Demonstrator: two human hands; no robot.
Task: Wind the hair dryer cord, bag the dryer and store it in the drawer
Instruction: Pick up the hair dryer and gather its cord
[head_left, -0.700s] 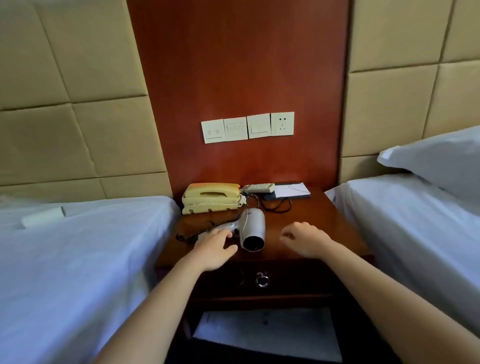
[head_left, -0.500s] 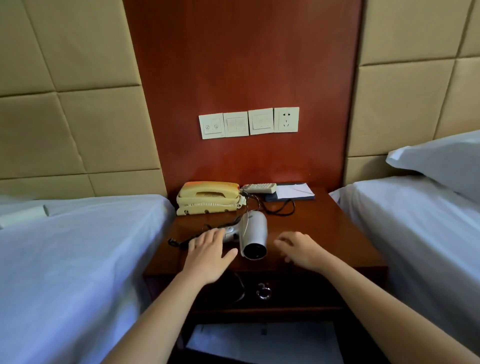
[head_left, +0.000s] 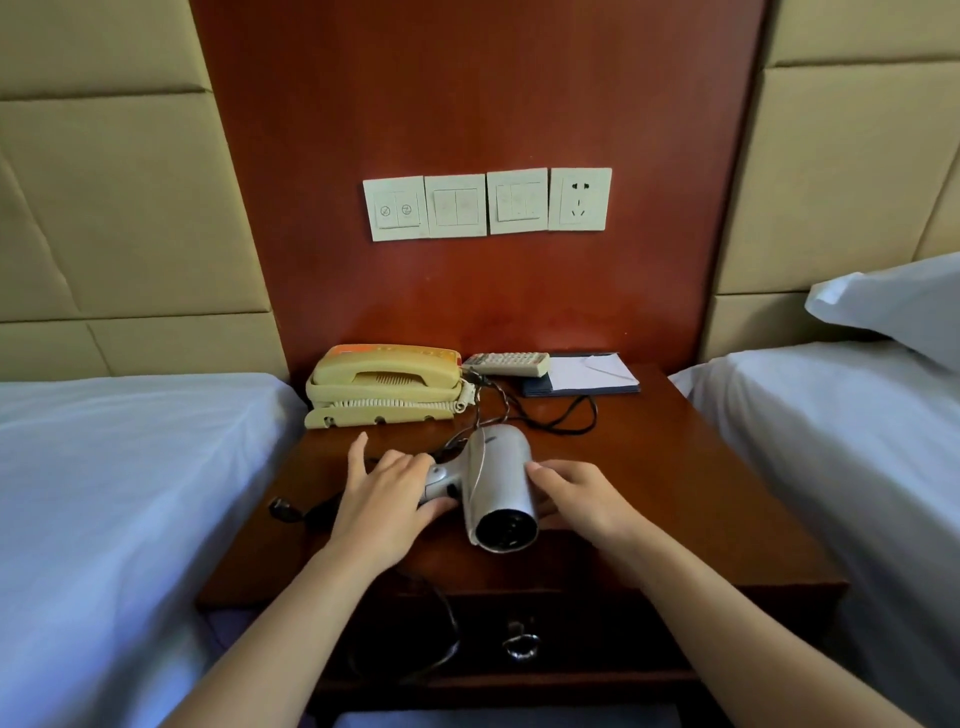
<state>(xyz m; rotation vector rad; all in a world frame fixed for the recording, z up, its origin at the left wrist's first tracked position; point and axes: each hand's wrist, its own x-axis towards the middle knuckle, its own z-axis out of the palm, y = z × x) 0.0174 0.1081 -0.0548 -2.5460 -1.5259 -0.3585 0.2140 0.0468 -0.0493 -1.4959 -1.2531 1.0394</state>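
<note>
Head view: left hand (head_left: 387, 493) hides hair dryer (head_left: 501, 483) handle, grip unclear; right hand (head_left: 582, 501) open against barrel

Both hands (head_left: 387, 496) on dryer (head_left: 498, 483)

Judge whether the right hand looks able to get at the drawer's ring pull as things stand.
Probably yes: the ring pull hangs uncovered on the drawer front below the right hand, which rests against the hair dryer. Only the dangling cord hangs nearby, left of it.
</note>
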